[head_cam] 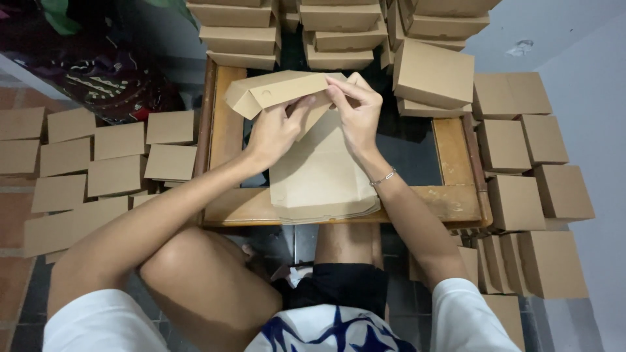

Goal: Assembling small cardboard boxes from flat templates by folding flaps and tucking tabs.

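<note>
1. Cardboard box blank (280, 91), brown and half folded, is held above the far part of a low wooden table (225, 130); one end flap at its left is already bent into a corner with a round hole in it.
2. Left hand (274, 133) grips the blank from below and from the near side, fingers curled onto its lower edge.
3. Right hand (355, 107) pinches the blank's right end, thumb and fingers closed narrowly on the cardboard edge; a thin bracelet (383, 177) sits on that wrist.
4. A stack of flat blanks (319, 179) lies on the table under the hands, its near edge hanging a little over the table's near rim.
5. Finished boxes, all closed so their insides cannot be seen, stand in stacked rows (339, 32) along the far side of the table.
6. One closed box (433, 72) sits tilted on the far right corner of the table.
7. More closed boxes (528, 176) fill the floor to the right, packed side by side.
8. On the left, further boxes (98, 163) lie in rows on the tiled floor.
9. The person's bare knees show near the table's near edge, under it.
</note>
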